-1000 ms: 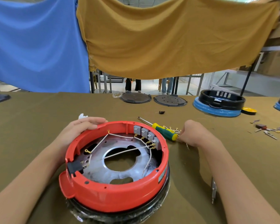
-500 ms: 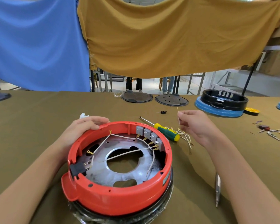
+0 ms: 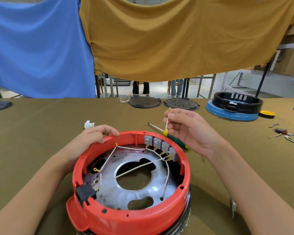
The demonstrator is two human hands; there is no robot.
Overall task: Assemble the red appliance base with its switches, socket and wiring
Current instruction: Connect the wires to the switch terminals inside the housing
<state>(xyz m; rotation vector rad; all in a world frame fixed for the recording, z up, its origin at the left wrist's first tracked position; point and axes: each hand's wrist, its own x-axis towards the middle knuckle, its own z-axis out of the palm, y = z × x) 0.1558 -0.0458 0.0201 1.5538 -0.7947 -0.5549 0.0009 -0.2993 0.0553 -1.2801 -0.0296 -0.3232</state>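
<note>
The round red appliance base sits open side up near the table's front, with a metal plate inside. Several grey switches line its far right wall, and a black socket sits in its near left wall. White wires with gold terminals run between them. My left hand grips the far left rim. Above and right of the base, my right hand pinches a short white wire held upright, a gold terminal at its top.
A green and yellow screwdriver lies behind the base under my right hand. A white plastic piece lies far left. Two dark discs and a black and blue base stand at the back. Loose small parts lie at right.
My right hand has risen from the wire bundle beside the screwdriver, lifting one white wire clear of the table. My left hand stayed on the rim.
</note>
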